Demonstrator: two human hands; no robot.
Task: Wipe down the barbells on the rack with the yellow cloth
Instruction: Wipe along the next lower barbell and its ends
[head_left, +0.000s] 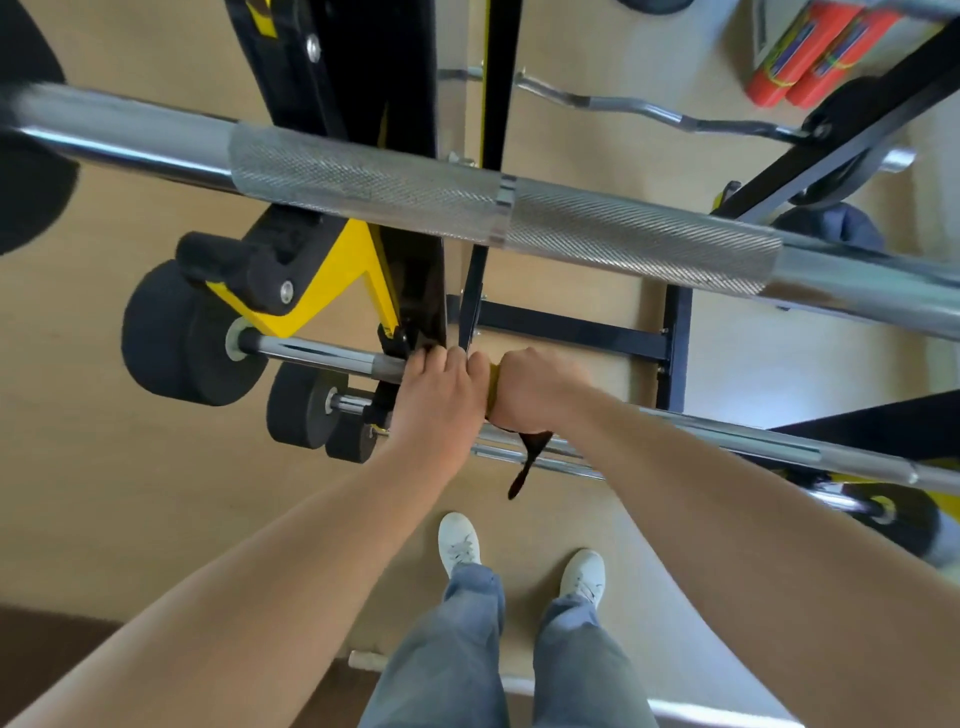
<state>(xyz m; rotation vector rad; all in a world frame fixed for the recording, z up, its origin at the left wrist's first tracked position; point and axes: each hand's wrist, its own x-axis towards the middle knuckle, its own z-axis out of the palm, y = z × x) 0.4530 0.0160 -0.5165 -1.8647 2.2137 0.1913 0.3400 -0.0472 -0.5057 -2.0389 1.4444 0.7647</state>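
We hold both hands side by side on the lower chrome barbell of the black-and-yellow rack. Our right hand has its grip closed around the bar over the yellow cloth; our left hand curls onto the bar just beside it.

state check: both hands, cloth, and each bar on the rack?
left hand: closed on the middle barbell
right hand: fist on the same bar, clamping the yellow cloth
yellow cloth: bunched, mostly hidden
top barbell: racked, untouched
curl bar: racked behind, untouched
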